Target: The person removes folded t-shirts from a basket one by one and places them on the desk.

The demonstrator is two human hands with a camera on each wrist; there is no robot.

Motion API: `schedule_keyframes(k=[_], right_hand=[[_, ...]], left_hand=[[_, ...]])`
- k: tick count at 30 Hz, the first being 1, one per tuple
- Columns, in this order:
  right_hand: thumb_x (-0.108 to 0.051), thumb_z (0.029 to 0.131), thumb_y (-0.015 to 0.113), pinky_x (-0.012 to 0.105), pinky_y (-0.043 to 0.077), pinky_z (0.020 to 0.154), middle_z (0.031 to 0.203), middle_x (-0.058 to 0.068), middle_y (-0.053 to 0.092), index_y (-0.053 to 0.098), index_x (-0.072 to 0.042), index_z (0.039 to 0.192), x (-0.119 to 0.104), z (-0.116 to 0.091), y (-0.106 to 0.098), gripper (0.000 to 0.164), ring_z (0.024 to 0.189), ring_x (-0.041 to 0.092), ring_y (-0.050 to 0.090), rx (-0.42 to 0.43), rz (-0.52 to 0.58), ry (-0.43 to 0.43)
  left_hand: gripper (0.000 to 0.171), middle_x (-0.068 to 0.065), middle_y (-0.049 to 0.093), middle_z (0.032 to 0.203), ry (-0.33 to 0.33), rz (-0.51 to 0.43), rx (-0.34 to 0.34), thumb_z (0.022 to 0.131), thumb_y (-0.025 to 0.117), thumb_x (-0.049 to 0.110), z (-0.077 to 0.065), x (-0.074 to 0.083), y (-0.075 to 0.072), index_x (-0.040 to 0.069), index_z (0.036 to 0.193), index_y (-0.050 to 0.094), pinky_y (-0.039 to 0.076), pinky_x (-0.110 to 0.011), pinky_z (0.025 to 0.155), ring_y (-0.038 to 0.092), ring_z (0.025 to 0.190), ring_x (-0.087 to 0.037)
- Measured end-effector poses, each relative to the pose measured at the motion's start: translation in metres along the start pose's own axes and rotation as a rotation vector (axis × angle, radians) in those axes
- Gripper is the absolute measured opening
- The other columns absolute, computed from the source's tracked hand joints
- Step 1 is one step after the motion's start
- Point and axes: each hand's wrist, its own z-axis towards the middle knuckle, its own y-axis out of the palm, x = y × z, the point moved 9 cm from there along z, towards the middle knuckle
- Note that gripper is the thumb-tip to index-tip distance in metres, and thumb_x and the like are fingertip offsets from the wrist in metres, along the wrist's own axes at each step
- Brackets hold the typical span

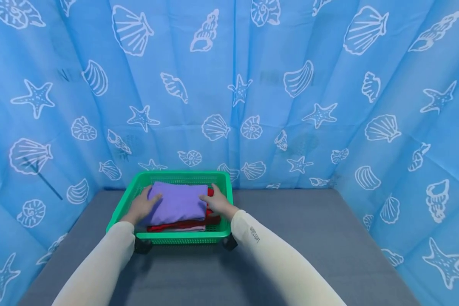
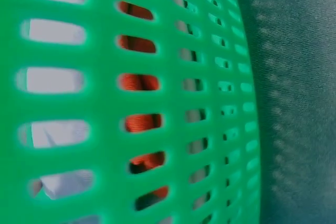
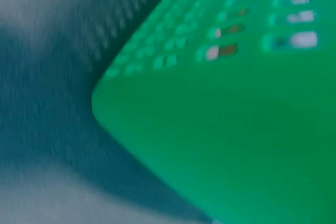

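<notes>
A folded purple cloth lies on top of a small stack inside a green plastic basket. My left hand holds its left edge, thumb over the top. On the opposite edge, my right hand grips it the same way, with the fingertips partly hidden. Beneath it are folded red cloth and a paler piece at the bottom. Through the slots in the left wrist view, red cloth shows behind the basket wall. Only the basket's corner and slotted side fill the right wrist view; neither wrist view shows a hand.
The basket stands near the back left of a grey table. Behind and on both sides hangs a blue curtain with white shells and starfish. Dark wrist devices sit just in front of the basket's near wall.
</notes>
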Motion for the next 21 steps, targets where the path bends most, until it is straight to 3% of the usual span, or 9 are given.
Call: schedule_keyframes(k=[8,14,21], right_hand=[[-0.013,0.097,0.06,0.061,0.05,0.091,0.155,0.025,0.025,0.015,-0.017,0.159,0.001,-0.003,0.011,0.076,0.125,0.045,0.051,-0.019,0.112,0.014],[-0.006,0.096,0.061,0.063,0.05,0.089,0.154,0.026,0.025,0.022,-0.014,0.157,0.008,-0.001,0.016,0.074,0.12,0.046,0.054,-0.013,0.109,-0.006],[-0.002,0.093,0.065,0.06,0.052,0.087,0.153,0.029,0.025,0.024,-0.014,0.157,0.008,0.005,0.016,0.077,0.116,0.046,0.057,0.003,0.123,-0.01]], left_hand=[[0.079,-0.033,0.014,0.158,-0.024,-0.112,0.051,0.101,0.052,0.041,0.001,-0.015,-0.001,0.002,0.157,0.012,0.024,-0.065,0.112,0.017,0.143,-0.052],[0.077,-0.037,0.023,0.152,-0.049,-0.19,0.084,0.097,0.061,0.031,-0.002,-0.02,-0.001,0.002,0.156,0.02,0.03,-0.063,0.11,0.026,0.139,-0.052],[0.082,-0.038,0.02,0.153,-0.072,-0.237,0.083,0.095,0.064,0.031,0.002,-0.024,0.002,0.003,0.156,0.017,0.028,-0.063,0.111,0.023,0.14,-0.052]])
